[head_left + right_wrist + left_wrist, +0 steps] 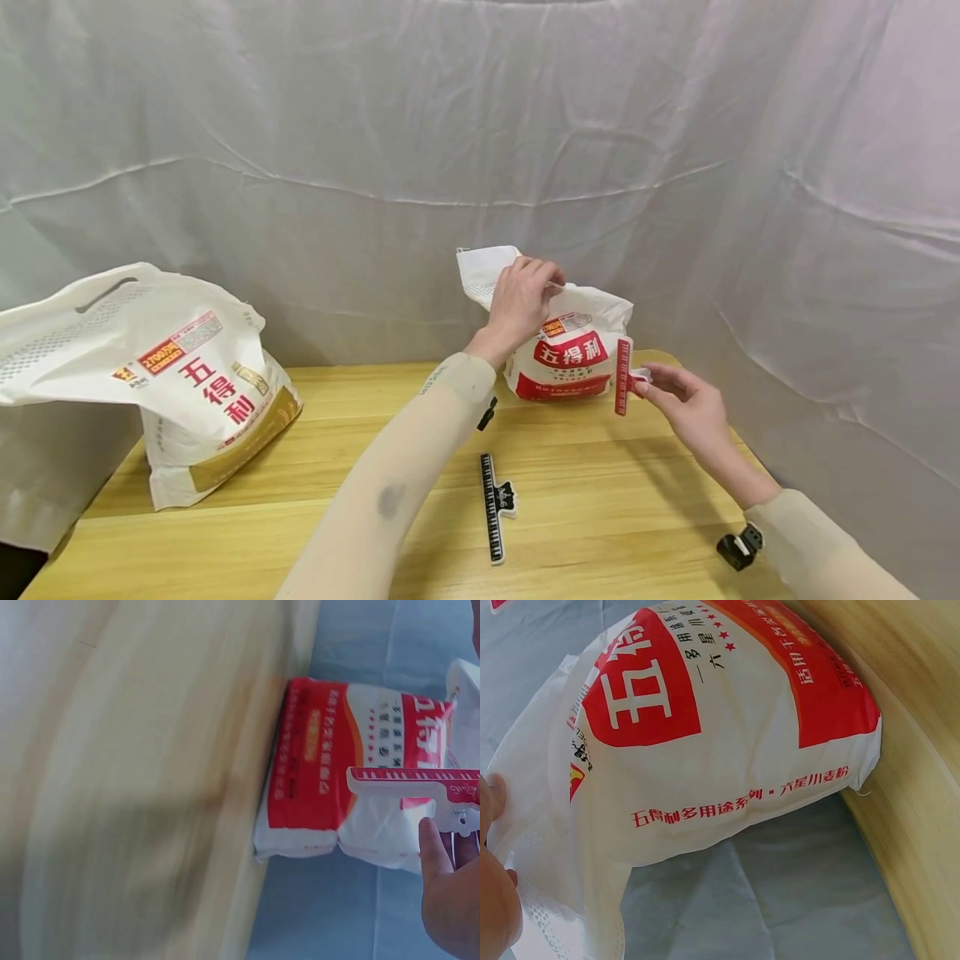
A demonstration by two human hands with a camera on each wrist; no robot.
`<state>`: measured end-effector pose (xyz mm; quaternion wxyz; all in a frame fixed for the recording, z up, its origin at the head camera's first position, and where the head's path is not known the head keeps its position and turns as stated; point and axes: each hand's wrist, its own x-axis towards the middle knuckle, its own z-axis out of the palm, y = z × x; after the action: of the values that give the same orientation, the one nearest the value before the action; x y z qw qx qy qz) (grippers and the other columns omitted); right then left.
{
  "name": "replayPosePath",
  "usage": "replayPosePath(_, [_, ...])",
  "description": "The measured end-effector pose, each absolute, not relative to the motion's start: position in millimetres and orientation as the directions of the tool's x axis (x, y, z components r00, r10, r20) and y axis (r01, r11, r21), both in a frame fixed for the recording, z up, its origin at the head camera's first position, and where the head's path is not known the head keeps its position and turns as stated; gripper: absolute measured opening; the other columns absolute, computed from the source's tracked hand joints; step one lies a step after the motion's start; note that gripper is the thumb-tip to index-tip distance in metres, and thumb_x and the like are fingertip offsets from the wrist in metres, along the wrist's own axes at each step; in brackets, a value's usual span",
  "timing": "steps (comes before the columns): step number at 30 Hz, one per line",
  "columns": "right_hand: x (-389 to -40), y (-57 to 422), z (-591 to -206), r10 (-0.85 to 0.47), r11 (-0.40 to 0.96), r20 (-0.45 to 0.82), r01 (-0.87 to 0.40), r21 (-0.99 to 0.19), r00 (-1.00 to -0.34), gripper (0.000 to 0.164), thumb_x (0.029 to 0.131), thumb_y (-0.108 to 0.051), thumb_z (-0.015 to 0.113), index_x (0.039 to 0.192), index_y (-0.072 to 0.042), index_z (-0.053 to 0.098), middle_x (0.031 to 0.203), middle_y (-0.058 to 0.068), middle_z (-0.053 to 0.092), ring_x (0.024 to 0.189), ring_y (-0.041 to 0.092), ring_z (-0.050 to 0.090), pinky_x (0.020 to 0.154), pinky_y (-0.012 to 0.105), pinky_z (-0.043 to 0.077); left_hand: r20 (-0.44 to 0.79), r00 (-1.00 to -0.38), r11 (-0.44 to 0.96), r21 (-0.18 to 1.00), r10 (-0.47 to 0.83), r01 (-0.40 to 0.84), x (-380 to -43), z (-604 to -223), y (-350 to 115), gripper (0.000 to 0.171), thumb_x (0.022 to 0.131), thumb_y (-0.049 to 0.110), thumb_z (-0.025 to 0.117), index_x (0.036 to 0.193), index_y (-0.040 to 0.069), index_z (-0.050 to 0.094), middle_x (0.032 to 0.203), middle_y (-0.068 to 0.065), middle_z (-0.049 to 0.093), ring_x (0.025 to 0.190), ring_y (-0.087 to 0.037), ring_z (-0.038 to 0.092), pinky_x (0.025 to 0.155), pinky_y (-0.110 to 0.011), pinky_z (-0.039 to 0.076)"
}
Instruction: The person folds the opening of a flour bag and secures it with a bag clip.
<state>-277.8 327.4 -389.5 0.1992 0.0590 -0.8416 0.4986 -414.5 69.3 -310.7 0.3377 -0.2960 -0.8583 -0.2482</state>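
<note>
Beige sleeves (375, 492) are spanning the table (585, 525); the left hand (519, 300) is clamping its fingers on a white, red-printed bag (570, 354) standing at the back, while the right hand (693, 408) is pinching a slim red-and-white clip (622, 379) near it.

Looking forward and down from the head, widest and farthest back, over the wooden table (585, 508) to grey cloth (375, 125). Turned sideways from each wrist, closest at left, farther off at right; overlapping on the red-labelled bag (566, 362) in all three.
</note>
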Motion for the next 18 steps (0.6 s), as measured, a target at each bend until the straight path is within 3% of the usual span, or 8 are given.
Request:
replayPosePath(11, [-288,337,-373,0.148,0.567,0.438,-0.287,-0.772,-0.887,0.043,0.096,-0.028,0.078,0.128,-0.002,0.069,0.103,-0.02,0.072,0.097,-0.009,0.063,0.079,0.008,0.049,0.724,-0.601,0.702,0.231,0.34,0.674,-414,-311,69,0.008,0.1,0.013,0.07,0.106,0.018,0.072,0.108,0.003,0.074,0.111,-0.019,0.059,0.098,-0.034,0.047])
replayPosePath(18, [-299,342,-368,0.142,0.54,0.476,-0.335,-0.772,-0.868,0.043,0.096,-0.024,0.078,0.129,0.001,0.068,0.104,-0.022,0.071,0.099,-0.008,0.064,0.082,0.007,0.051,0.726,-0.599,0.703,0.228,0.339,0.674,-412,-311,69,0.008,0.1,0.013,0.07,0.106,0.018,0.072,0.108,0.003,0.074,0.11,-0.019,0.058,0.098,-0.033,0.047])
